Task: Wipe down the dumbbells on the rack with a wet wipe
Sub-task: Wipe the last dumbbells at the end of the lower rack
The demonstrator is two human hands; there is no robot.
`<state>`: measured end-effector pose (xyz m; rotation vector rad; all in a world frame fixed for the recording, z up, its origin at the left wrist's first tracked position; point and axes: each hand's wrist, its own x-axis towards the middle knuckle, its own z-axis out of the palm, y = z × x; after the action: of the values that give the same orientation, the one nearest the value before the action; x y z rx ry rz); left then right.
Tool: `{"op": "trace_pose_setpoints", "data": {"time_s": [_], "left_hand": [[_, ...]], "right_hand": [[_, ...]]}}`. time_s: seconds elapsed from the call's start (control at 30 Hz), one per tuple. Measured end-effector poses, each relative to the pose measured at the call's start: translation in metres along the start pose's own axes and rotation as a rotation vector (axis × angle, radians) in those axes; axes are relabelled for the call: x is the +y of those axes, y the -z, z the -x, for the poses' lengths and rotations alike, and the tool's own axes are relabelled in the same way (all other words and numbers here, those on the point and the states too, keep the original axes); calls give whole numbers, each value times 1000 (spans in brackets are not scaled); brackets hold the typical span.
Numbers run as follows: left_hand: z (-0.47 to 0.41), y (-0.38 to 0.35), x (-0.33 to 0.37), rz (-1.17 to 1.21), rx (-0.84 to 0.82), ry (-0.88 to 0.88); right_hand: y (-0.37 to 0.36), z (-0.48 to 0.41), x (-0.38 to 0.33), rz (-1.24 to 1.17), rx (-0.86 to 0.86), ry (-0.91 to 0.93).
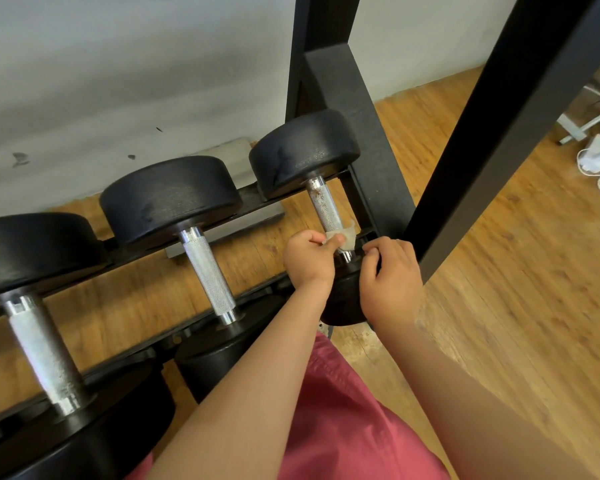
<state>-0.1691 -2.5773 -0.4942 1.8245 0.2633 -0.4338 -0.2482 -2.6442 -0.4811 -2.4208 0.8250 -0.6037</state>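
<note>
Over wood floor [499, 271], dumbbell [328, 209] points toward wall [118, 81]; left hand [309, 259] pinches wipe [342, 234], right hand [392, 275] clasps dumbbell head.

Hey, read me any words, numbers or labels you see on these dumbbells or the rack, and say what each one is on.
Nothing legible in this view.
Rightmost dumbbell, far head: faint raised marks, too blurred to read.
Middle dumbbell, left dumbbell, rack, wet wipe: no lettering shows.

wooden floor [499, 306], pale scuffed wall [118, 81], white power strip [598, 150]
</note>
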Motion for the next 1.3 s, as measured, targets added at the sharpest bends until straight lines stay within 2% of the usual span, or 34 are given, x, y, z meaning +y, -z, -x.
{"op": "trace_pose_setpoints", "data": {"time_s": [0.27, 0.53, 0.67, 0.83, 1.0, 1.17, 1.3], "left_hand": [[-11, -1, 11, 194, -84, 192], [-1, 3, 3, 121, 46, 62], [-8, 1, 14, 163, -14, 93], [-11, 4, 5, 140, 63, 71], [-13, 3, 25, 212, 27, 105], [-10, 6, 15, 148, 129, 15], [-13, 4, 31, 191, 38, 45]], "right_hand": [[-1, 0, 0, 4, 12, 11], [-1, 0, 1, -4, 16, 16], [-1, 0, 1, 1, 14, 16], [-1, 0, 1, 3, 20, 15], [-1, 0, 0, 2, 12, 9], [-1, 0, 1, 7, 16, 16], [-1, 0, 1, 23, 11, 31]]}}
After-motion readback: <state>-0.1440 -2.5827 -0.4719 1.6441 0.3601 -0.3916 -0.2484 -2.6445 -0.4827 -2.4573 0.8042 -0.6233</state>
